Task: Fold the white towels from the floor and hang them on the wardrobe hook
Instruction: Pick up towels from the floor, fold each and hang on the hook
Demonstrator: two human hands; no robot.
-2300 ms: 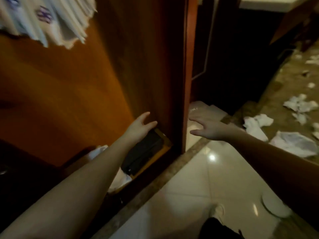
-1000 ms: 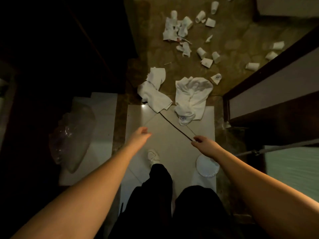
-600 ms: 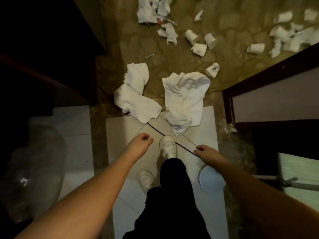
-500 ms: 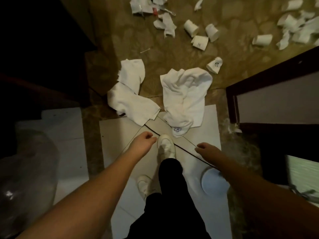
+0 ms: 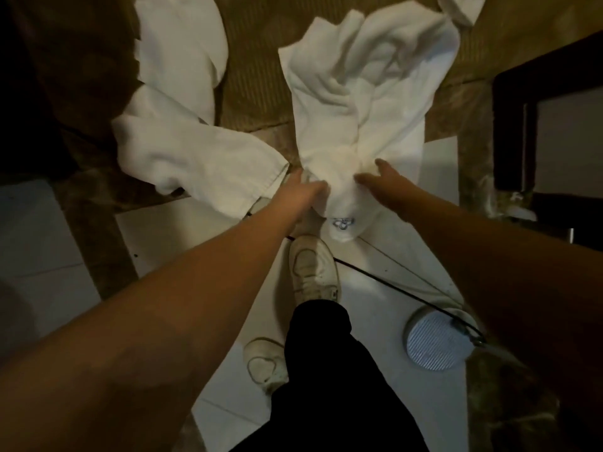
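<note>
Two crumpled white towels lie on the floor ahead of me. The right towel (image 5: pixel 365 102) stretches from the brown carpet onto the white tile, and its near end bears a small blue logo (image 5: pixel 341 224). My left hand (image 5: pixel 301 192) rests on that near end, its fingers curled into the cloth. On the other side of the same bunched fold, my right hand (image 5: pixel 380 181) has thumb and fingers pressed around it. The left towel (image 5: pixel 182 138) lies apart, untouched, its corner close to my left wrist. No wardrobe hook is in view.
My white shoe (image 5: pixel 313 272) stands just below the towel's end, the other shoe (image 5: pixel 264 363) behind it. A black cable (image 5: pixel 391 290) runs across the tile to a round ribbed disc (image 5: pixel 435 340). A dark door frame (image 5: pixel 515 125) borders the right. A paper cup (image 5: pixel 463 8) lies beyond the towel.
I have turned from the wardrobe, stepped toward the towels and bent down. Both hands moved forward from above the tile onto the near end of the right towel.
</note>
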